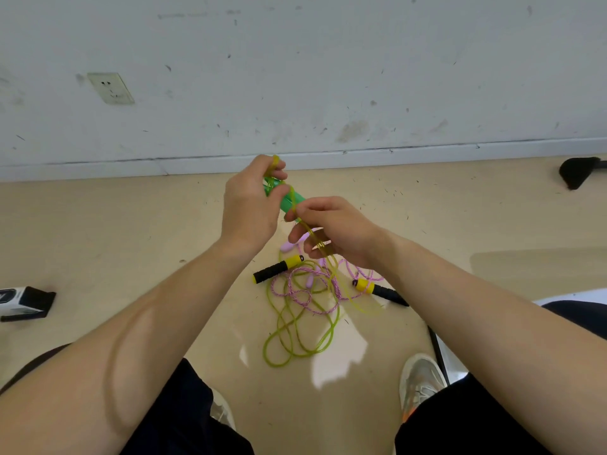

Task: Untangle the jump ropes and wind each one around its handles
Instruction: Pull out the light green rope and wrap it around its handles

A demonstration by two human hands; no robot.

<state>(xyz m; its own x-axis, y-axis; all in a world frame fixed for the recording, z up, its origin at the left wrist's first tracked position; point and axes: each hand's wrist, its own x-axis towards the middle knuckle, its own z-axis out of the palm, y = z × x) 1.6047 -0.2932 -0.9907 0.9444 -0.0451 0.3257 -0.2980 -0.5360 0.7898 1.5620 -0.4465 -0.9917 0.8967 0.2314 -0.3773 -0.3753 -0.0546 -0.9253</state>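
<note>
Beige floor [131, 224] under a scuffed white wall [295, 77] with socket [111, 88].
- Left hand [253, 205]: raised, fingers curled round green handles [290, 200]; rope turns cross their far end.
- Right hand [335, 231]: just beside the handles, thumb and fingers pinching green rope [276, 364]. One strand drops from it to loose loops on the floor.
- Pink rope [295, 292]: on the floor beneath the hands, tangled with the green loops.
- Black-yellow handles [276, 270]: one lying each side of the tangle.
- Shoe [422, 379]: near right.
- Box [24, 303]: far left.
</note>
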